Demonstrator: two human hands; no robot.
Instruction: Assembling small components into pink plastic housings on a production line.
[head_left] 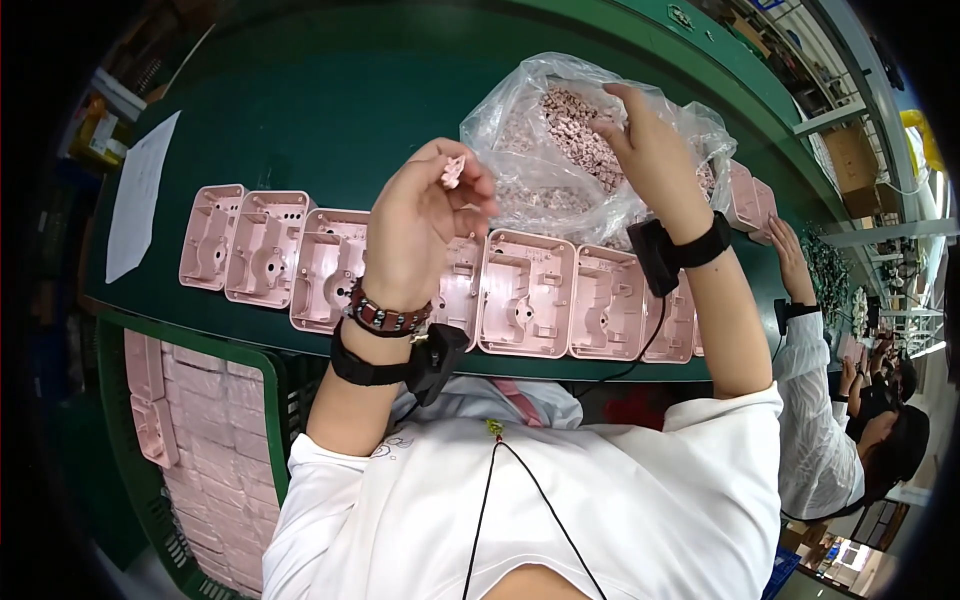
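My left hand [422, 215] is raised over the row of pink plastic housings, palm up and fingers curled round a few small pink plastic parts [453, 172]. To its right lies a clear plastic bag [530, 85], its mouth spread, with a heap of small pink parts [580, 135] inside. My right hand [655, 155] is above the bag's right side, thumb and forefinger apart, with nothing seen between them; its other fingers are hidden. Beneath my hands stand the open housings, one of them a pink housing [525, 295] between my forearms.
A green crate [275, 400] at lower left holds stacked pink housings [215, 440]. A white paper sheet [145, 200] lies on the green table [330, 120] at the left. On the right, another person's hand [790, 262] touches more pink housings [752, 200].
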